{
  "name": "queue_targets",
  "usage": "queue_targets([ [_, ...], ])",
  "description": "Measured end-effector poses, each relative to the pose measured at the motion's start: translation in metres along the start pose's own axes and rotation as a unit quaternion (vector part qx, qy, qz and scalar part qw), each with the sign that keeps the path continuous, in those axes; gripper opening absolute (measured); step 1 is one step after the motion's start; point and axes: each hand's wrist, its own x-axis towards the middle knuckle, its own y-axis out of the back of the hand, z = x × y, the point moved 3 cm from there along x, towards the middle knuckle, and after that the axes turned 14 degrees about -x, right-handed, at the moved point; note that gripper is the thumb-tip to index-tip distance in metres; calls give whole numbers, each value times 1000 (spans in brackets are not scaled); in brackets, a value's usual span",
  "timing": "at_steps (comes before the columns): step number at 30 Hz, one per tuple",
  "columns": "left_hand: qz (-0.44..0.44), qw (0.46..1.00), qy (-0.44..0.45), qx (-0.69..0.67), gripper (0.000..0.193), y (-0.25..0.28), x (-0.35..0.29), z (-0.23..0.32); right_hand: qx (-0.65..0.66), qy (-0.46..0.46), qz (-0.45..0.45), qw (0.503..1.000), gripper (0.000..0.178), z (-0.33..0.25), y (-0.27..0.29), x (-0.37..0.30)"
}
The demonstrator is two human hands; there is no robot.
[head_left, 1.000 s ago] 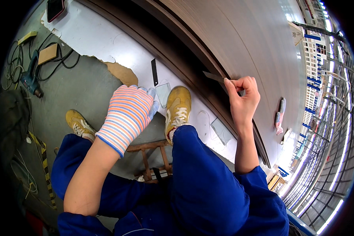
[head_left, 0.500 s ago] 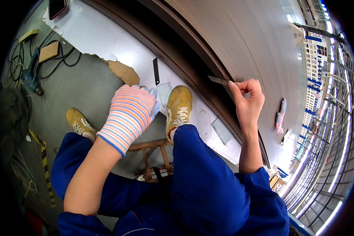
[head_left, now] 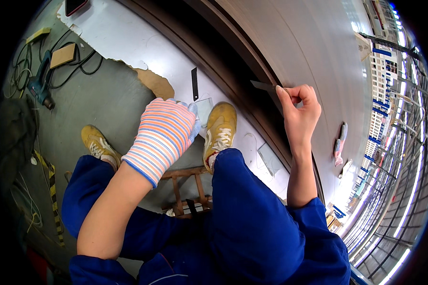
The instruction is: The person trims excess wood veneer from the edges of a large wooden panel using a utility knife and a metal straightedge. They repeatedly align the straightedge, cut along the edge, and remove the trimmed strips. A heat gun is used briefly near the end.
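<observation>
Bare right hand pinches thin grey strip at brown panel's left edge

Head view. The right hand (head_left: 302,111) is bare and grasps 1 thin grey strip (head_left: 263,86) between thumb and fingertips. The strip is located at the left edge of the brown panel (head_left: 295,47), its free end pointing over the dark gap there; contact with the panel cannot be confirmed. 1 striped glove (head_left: 340,145) lies near the panel's right edge.

The left hand (head_left: 161,135) wears a matching striped glove, fingers curled down near the torn left edge of the white sheet (head_left: 142,35). Whether it grips anything cannot be determined.

On the sheet, 1 black blade (head_left: 194,84) lies just beyond the gloved fingers. 1 clear piece (head_left: 204,109) lies between those fingers and the right yellow shoe (head_left: 220,126). 1 phone (head_left: 74,5) is at the sheet's upper left corner, cut by the frame.

On the grey floor (head_left: 104,95), 1 power drill (head_left: 41,90) lies beside a tan block (head_left: 62,55) and dark cable (head_left: 83,64). 1 wooden stool (head_left: 177,195) shows between the legs.
</observation>
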Motion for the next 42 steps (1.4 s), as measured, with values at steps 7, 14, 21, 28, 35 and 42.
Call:
queue_targets([
  [7,-2,1000,0,-3,37,-1,0,0,23,4,6,1000,21,-8,-11,8],
  [14,-35,999,15,0,36,8,0,3,-13,-19,-26,999,21,11,4,-5],
  [21,18,1000,-10,-10,32,2,-4,2,10,-1,-14,1000,21,3,0,6],
  [28,-26,998,40,-30,32,4,-4,1,10,7,-4,1000,21,-18,-12,18],
  [35,-18,999,20,-29,30,5,-5,5,11,-20,-10,1000,22,-27,-24,25],
  [42,-48,998,25,-41,29,5,-5,2,24,2,-7,1000,22,-42,-32,38],
])
